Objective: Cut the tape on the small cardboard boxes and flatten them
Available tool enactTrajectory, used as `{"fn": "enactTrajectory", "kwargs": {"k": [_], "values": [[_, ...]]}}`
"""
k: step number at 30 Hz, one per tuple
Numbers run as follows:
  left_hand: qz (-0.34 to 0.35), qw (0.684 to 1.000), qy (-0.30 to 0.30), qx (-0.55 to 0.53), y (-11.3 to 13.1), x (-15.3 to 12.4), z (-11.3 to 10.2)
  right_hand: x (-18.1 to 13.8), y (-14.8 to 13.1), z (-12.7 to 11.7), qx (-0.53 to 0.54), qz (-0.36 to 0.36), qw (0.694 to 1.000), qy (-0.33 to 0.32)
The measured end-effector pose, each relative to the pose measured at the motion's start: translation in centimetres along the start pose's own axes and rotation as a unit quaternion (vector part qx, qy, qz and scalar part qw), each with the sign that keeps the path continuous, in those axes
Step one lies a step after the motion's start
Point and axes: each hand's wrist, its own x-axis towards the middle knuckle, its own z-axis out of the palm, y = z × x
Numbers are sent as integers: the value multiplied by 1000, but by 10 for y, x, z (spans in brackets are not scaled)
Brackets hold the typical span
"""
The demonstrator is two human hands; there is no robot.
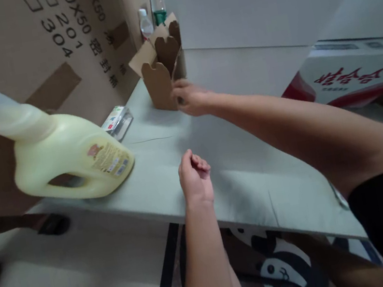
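Note:
My right hand [189, 97] reaches across the table to the lower right side of a small open brown cardboard box [159, 87] with scalloped flaps. Its fingers are curled together and slightly blurred, with a small dark spot between them; what they hold, if anything, is unclear. In the middle of the view, my left hand [195, 177] is over the near part of the table [161, 183], palm turned inward, fingers folded in and thumb up. Nothing shows in it. Left of both hands, a large pale yellow jug [68, 154] with a handle and translucent cap leans over at the table edge.
A big printed carton [89, 57] stands at the left behind the jug. Near it lies a small clear packet [118, 122]. Two bottles, one with green liquid [159, 11], stand behind the cardboard box. White panels [247, 60] and a red-and-white carton [352, 72] border the right.

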Motion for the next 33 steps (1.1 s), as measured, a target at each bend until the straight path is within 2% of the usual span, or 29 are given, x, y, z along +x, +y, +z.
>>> {"fn": "enactTrajectory", "kwargs": {"k": [3,6,9,11,13,16,19,21,23,25,28,30,33], "values": [[7,999,6,-36,5,2,-2,47,-4,4,44,32,997,53],[-7,998,10,-53,6,3,-3,77,-2,11,97,86,989,67],[-17,999,6,-46,7,4,-6,81,-2,20,114,94,986,77],[-5,999,4,-39,7,4,-8,68,-5,23,113,84,986,94],[26,999,9,-33,8,3,-10,42,-10,22,114,73,984,112],[112,993,38,-30,10,0,-13,-23,-14,17,132,39,979,149],[240,964,113,-10,11,-3,-18,-110,-8,12,181,11,956,232],[309,936,167,36,9,-3,-21,-175,0,12,199,20,938,283],[345,919,167,96,3,-2,-23,-241,8,15,230,46,924,303],[355,918,89,151,-8,0,-22,-300,13,22,263,94,894,350],[307,923,-111,204,-33,0,-14,-366,19,38,254,186,839,443],[250,916,-222,223,-51,-4,-5,-389,26,51,224,212,826,473],[208,891,-312,254,-70,-15,6,-399,40,68,260,238,815,460]]}}
